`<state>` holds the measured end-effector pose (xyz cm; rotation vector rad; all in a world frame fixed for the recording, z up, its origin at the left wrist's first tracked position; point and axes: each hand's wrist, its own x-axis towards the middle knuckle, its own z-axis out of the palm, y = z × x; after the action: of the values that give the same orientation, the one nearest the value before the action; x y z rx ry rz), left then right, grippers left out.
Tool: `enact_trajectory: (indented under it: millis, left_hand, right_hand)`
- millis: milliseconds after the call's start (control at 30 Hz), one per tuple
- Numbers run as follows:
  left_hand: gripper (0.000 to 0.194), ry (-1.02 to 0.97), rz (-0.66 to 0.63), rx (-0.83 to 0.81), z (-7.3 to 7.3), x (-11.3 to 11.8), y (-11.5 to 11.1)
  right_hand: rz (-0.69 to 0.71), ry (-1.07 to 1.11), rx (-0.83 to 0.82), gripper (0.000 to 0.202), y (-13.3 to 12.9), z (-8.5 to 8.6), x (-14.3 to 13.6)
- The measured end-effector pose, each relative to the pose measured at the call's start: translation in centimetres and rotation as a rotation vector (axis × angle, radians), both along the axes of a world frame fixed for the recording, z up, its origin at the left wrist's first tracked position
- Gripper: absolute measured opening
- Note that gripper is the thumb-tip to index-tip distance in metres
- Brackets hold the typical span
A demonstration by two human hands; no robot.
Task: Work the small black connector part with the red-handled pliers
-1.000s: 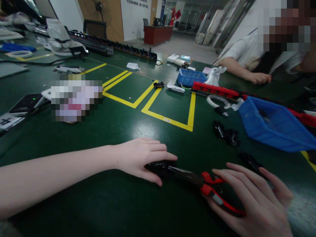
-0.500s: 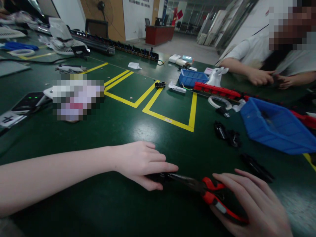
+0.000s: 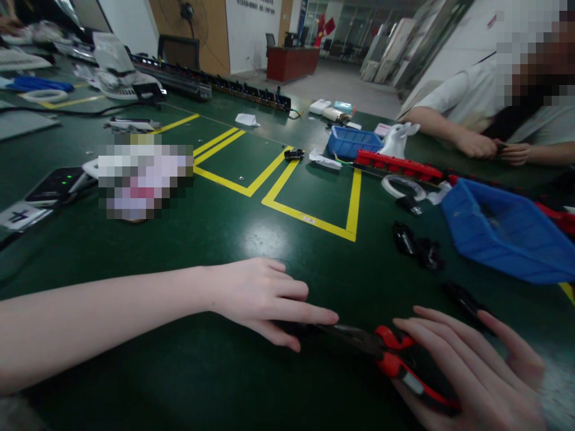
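Observation:
Red-handled pliers [image 3: 395, 353] lie in my right hand [image 3: 471, 371], whose fingers are spread loosely around the grips. The tips of the pliers point left and meet a small dark part [image 3: 300, 330] that is hard to make out against the green table. My left hand [image 3: 269, 299] is over that dark part, its thumb below it and its index finger stretched to the plier tips. Right of the pliers lies a black part [image 3: 462, 299], with more black parts [image 3: 404, 238] farther back.
A large blue bin [image 3: 503, 230] stands at the right, a smaller blue bin [image 3: 353, 141] behind. Red strips [image 3: 399, 166] run between them. Yellow tape [image 3: 309, 220] marks the green table [image 3: 202, 371]. A person [image 3: 476, 131] sits across at the right.
My left index finger and the pliers have shifted slightly right. My right hand's fingers have spread wider on the pliers. The person's hands across the table have come closer together.

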<state>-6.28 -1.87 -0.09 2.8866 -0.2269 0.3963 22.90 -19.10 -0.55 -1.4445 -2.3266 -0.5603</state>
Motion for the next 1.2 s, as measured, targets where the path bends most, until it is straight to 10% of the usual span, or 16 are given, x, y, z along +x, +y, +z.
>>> enact_trajectory:
  millis: [1200]
  left_hand:
    - [0.043,0.119,0.122,-0.289,-0.5,0.4,0.3]
  right_hand:
    - [0.005,-0.072,0.035,0.039,0.5,-0.3,0.4]
